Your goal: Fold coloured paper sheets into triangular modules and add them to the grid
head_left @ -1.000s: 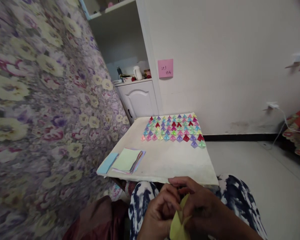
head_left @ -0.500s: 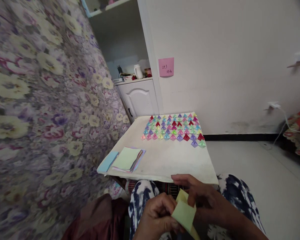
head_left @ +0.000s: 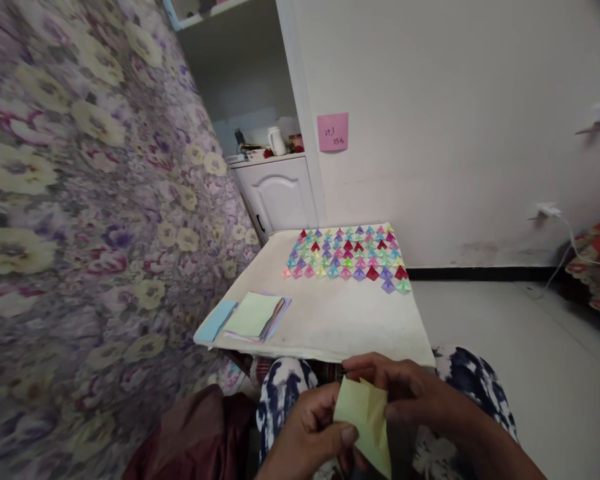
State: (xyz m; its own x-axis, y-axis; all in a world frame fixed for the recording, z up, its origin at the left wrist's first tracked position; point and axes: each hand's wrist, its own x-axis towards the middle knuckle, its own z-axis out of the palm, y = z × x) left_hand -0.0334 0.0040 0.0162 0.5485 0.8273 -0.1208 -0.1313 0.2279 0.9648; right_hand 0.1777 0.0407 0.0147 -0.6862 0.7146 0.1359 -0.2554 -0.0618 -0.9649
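Left hand (head_left: 313, 433) and right hand (head_left: 420, 397) pinch creased yellow paper (head_left: 364, 417); cabinet (head_left: 283, 203) holds white jug (head_left: 276, 141); folded diamonds (head_left: 347, 273) line the cloth-covered bench (head_left: 340, 317)

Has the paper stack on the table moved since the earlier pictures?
No; the stack keeps its place on the table, just right of the blue paper.

Shows pale yellow here as a folded paper (head_left: 364, 415), leaning between left hand (head_left: 313, 430) and right hand (head_left: 413, 393)! Sits pinned under the left hand's thumb, turns a broad face upward, creased down the right side, uneven along the top edge.
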